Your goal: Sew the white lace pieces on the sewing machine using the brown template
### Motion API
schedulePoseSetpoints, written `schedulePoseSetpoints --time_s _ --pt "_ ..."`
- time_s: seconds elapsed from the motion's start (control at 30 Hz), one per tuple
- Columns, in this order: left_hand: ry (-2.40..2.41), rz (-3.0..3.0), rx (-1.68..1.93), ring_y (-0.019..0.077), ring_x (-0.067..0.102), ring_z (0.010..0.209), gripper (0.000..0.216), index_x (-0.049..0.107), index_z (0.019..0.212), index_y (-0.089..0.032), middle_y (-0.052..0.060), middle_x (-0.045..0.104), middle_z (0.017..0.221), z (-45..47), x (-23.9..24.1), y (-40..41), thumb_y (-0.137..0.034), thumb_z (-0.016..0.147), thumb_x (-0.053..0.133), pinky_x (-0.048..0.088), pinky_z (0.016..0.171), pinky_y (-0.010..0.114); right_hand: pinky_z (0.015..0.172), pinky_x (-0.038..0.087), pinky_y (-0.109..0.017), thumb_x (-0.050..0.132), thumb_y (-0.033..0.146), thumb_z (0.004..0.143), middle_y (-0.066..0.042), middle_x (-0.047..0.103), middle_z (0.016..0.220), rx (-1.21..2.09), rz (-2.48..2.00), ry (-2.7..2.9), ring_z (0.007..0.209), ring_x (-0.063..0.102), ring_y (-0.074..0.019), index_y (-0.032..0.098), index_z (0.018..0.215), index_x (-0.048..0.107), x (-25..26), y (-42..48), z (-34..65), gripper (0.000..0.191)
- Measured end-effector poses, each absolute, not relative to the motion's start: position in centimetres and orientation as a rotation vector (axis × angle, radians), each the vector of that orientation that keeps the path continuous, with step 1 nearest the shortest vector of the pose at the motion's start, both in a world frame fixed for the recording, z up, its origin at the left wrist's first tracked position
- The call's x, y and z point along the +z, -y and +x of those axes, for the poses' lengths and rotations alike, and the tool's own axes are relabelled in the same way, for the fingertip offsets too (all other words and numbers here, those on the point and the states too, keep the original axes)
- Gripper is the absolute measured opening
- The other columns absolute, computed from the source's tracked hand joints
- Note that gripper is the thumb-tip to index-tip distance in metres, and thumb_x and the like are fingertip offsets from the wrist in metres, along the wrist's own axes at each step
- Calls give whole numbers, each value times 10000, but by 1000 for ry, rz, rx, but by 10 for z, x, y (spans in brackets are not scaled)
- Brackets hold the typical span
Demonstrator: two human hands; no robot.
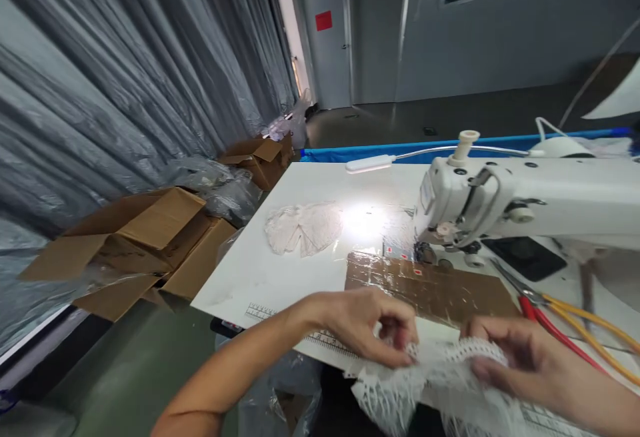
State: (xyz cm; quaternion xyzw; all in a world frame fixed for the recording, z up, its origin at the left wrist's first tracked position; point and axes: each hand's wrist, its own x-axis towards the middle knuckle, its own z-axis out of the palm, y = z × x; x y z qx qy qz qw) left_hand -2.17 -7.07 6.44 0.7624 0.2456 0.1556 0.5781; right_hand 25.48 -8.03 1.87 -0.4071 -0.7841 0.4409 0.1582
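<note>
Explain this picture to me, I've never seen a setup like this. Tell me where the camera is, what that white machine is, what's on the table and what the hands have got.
The single picture comes from a camera worn on the person's head, looking forward and down, so the two bare arms at the bottom are the wearer's own. The white machine is a sewing machine standing on a white table, lit by a small lamp. On the table lie a flat taped cardboard piece, a small piece of pale lace and scissors with red and yellow handles. The left hand and right hand both grip a piece of white lace fabric at the table's near edge. Open cardboard boxes sit on the floor to the left.
</note>
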Motion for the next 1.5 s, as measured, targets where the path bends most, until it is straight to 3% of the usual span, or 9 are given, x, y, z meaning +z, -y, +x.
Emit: schedulePoseSetpoints --time_s 0.1,0.27,0.43,0.63,0.83,1.03,1.2,1.37,1.5 --pt "-759 1871 297 84 465 622 132 537 767 -174 -12 555 754 -33 61 45 -248 799 642 382 556 207 517 411 -220 608 519 812 0 615 688 1449 -1345 1994 593 535 -136 220 748 609 37 57 248 305" --pt "-1157 2273 329 106 517 658 67 565 876 -168 6 585 822 -43 48 17 -234 873 554 393 577 227 492 363 -269 531 527 829 -6 632 674 1074 -1734 1940 528 508 -155 220 928 644 23 31 244 342" --pt "-1030 2709 649 183 598 941 208 604 1032 -155 87 627 1109 -27 25 18 -256 964 435 467 776 328 473 341 -281 506 538 825 19 541 500 718 -1886 2022 479 513 -176 217 728 581 15 22 240 344" --pt "-793 2863 480 250 578 1104 346 595 1171 -148 116 614 1241 -19 15 30 -399 952 503 413 927 432 465 347 -275 595 552 771 35 527 537 720 -1797 2054 494 489 -161 234 748 574 15 23 257 320" --pt "-898 2492 599 253 594 1035 430 595 1162 -160 122 619 1198 -27 24 31 -482 876 602 445 882 430 464 396 -271 693 502 721 8 557 626 1291 -1594 1577 554 524 -153 221 765 582 18 33 237 305" --pt "-1008 1789 508 179 597 779 799 321 1439 -197 112 604 1041 -33 41 36 -626 818 581 467 616 284 604 534 -295 707 529 735 -56 672 894 1786 -1308 1303 673 629 -155 183 1046 619 41 40 185 473" --pt "-1286 1774 437 171 563 683 616 429 1354 -181 49 618 834 -35 40 38 -496 850 592 411 580 273 718 542 -388 495 438 911 -62 696 885 1065 -1425 1953 771 657 -217 205 1103 642 25 35 202 336" --pt "-1313 1760 478 133 510 568 516 442 1314 -173 -4 569 714 -29 35 40 -414 869 548 370 525 244 872 505 -456 430 309 948 -117 615 1125 414 -1131 2406 1021 591 -265 233 1245 583 -5 38 219 343" --pt "-1396 1707 521 116 462 502 588 370 1372 -148 -46 513 633 -24 34 40 -416 874 535 356 512 236 779 514 -477 400 260 946 -140 590 1042 60 -1100 2549 883 589 -266 219 1265 570 -12 34 215 364"
